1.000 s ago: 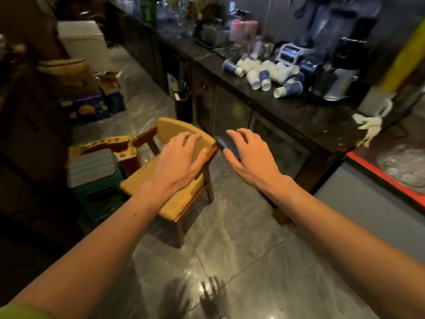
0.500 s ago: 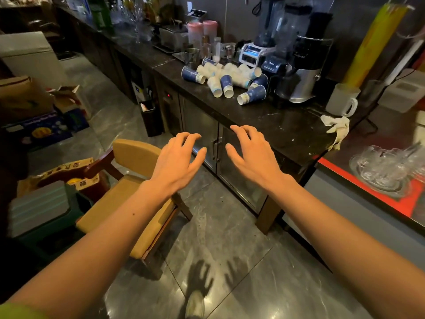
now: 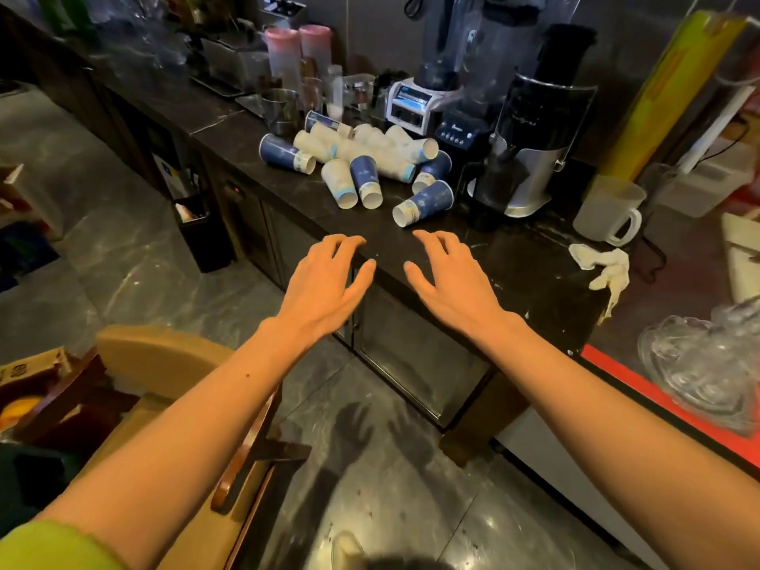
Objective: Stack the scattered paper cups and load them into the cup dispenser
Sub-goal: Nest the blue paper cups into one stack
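Note:
Several blue and white paper cups (image 3: 362, 166) lie tipped over in a loose pile on the dark stone counter (image 3: 514, 257). The nearest cup (image 3: 423, 203) lies on its side with its mouth toward me. My left hand (image 3: 325, 281) and my right hand (image 3: 452, 277) hover side by side at the counter's front edge, palms down, fingers spread, holding nothing. Both are a short way in front of the pile. A tall yellow tube (image 3: 674, 92) leans at the far right; I cannot tell whether it is the dispenser.
Blenders and a juicer (image 3: 530, 146) stand right behind the cups. A white mug (image 3: 608, 211) and a crumpled cloth (image 3: 604, 269) lie to the right, glassware (image 3: 707, 364) beyond. A wooden chair (image 3: 172, 388) stands on the floor at my left.
The view has come closer to the counter. Both hands moved forward from over the floor to the counter's edge, nearer the cups, still holding nothing.

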The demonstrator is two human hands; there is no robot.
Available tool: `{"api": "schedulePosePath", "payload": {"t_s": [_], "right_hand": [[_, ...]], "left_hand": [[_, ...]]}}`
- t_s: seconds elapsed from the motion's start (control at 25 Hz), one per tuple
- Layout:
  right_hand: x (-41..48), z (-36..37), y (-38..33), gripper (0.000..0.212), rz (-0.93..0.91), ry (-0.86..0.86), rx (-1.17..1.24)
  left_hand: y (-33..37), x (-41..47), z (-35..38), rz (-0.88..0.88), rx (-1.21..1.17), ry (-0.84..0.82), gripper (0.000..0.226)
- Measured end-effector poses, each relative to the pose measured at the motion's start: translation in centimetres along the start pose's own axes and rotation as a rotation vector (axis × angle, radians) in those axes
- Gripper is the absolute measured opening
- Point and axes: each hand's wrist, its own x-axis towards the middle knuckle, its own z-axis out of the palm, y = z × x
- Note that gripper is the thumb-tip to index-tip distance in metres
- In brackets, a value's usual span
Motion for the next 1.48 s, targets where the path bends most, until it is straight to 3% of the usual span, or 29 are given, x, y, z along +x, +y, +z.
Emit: {"api": "schedulePosePath", "payload": {"t_s": [0.32, 0.68, 0.88, 1.04, 1.16, 1.28, 1.48], "right_hand": [[13.1, 3.8, 5.7, 0.055, 0.154, -0.021, 0.080], [26.0, 10.5, 15.9, 0.050, 0.415, -0.108, 0.270], [29.8, 13.5, 18.7, 0.050, 0.689, -0.090, 0.558], [31.7, 15.9, 20.2, 0.053, 1.059, -0.071, 0.834], [32.5, 16.9, 20.2, 0.054, 1.232, -0.006, 1.064], [33.3, 17.3, 20.0, 0.054, 1.278, 0.041, 1.211], [34.1, 17.9, 19.4, 0.043, 1.281, 0.071, 1.238]], "left_hand": [[-3.5, 14.5, 5.9, 0.017, -0.096, -0.095, 0.049], [-5.9, 29.4, 15.4, 0.010, -0.165, -0.309, 0.052], [-6.8, 34.9, 20.0, -0.103, -0.305, -0.459, 0.053], [-8.5, 38.8, 23.4, -0.220, -0.397, -0.578, 0.056], [-9.6, 41.3, 25.3, -0.242, -0.395, -0.734, 0.061], [-10.6, 43.3, 26.6, -0.285, -0.471, -0.852, 0.064], [-11.4, 44.4, 27.5, -0.308, -0.575, -0.980, 0.059]]}}
